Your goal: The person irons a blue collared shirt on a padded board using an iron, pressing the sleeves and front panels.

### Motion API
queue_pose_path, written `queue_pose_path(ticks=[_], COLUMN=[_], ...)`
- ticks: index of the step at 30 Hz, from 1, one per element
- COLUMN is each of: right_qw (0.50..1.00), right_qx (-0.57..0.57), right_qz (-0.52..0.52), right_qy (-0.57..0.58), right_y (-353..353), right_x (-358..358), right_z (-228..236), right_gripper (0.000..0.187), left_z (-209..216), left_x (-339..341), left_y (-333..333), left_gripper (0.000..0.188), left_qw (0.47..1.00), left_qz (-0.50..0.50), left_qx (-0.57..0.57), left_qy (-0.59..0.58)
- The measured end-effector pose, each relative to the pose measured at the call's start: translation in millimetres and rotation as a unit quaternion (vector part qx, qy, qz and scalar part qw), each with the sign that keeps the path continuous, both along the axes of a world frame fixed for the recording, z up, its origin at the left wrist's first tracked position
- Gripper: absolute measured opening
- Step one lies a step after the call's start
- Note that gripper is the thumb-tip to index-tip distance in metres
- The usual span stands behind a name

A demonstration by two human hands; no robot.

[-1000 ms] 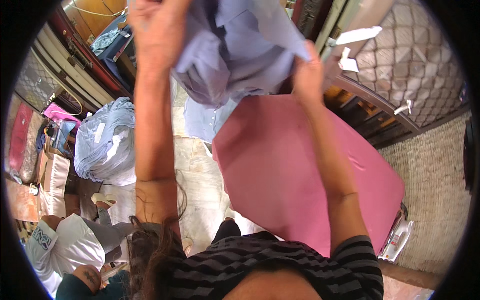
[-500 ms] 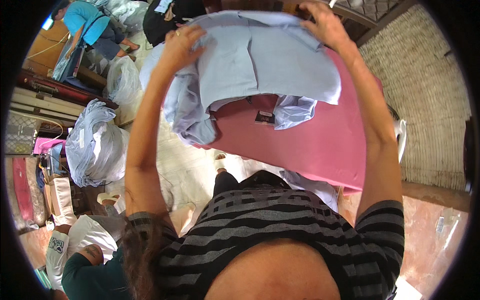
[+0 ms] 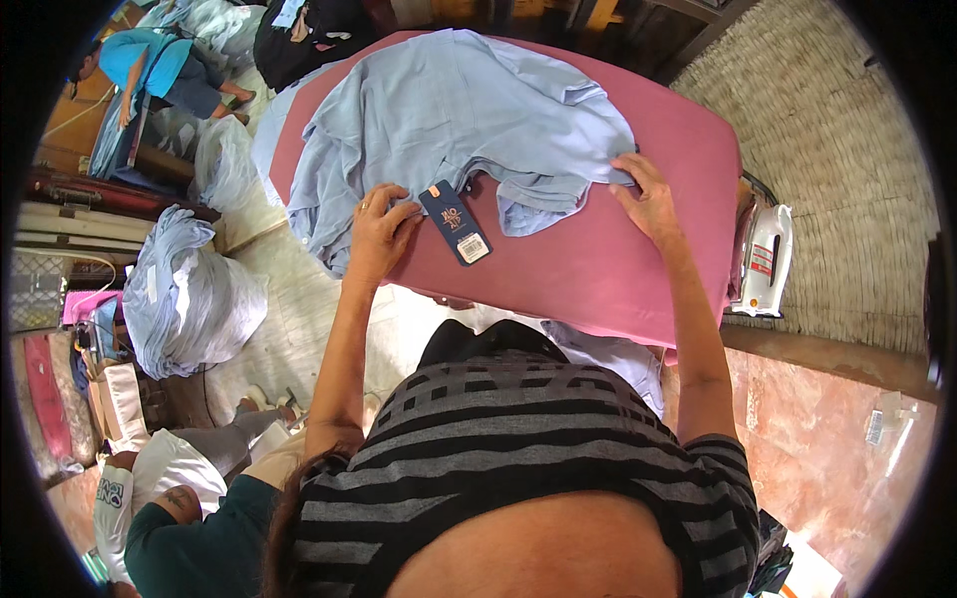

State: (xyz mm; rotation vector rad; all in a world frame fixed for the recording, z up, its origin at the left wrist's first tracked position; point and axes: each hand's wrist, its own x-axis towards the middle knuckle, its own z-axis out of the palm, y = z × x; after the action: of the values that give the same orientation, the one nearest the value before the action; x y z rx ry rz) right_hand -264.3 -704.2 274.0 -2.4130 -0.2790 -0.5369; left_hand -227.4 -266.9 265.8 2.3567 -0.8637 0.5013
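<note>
A light blue shirt [image 3: 439,100] lies spread over a pink padded ironing board [image 3: 598,259], its near edge uneven. My left hand [image 3: 379,234] is at the shirt's near left edge, fingers bent and closed on the cloth. Beside it a dark blue hang tag [image 3: 457,223] with a white label rests on the board. My right hand [image 3: 648,199] is at the shirt's right edge, its thumb and forefinger apart, fingertips at the cloth. A loose end of the shirt, perhaps a sleeve or cuff, lies between my hands.
A white iron [image 3: 766,264] stands at the board's right end. Left of the board is a large bundle of light blue garments [image 3: 179,299]. One person [image 3: 159,70] bends at the far left; another person [image 3: 199,528] is at the lower left. Black cloth [image 3: 309,40] lies beyond the board.
The shirt, held raised and folded over before, now lies spread on the board. Both hands have come down and nearer to me. The hang tag now lies beside my left hand.
</note>
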Motion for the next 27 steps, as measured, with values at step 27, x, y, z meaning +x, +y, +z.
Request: queue_pose_path(ticks=[27], right_qw=[0.950], right_qx=[-0.181], right_qz=[0.057], right_qy=[-0.248], right_y=[-39], right_x=[51], right_z=[294], right_gripper=[0.030], left_z=[111], left_x=[58], left_y=[79], left_gripper=[0.030], left_qw=[0.992], left_qz=[0.028], left_qx=[0.027], left_qy=[-0.119])
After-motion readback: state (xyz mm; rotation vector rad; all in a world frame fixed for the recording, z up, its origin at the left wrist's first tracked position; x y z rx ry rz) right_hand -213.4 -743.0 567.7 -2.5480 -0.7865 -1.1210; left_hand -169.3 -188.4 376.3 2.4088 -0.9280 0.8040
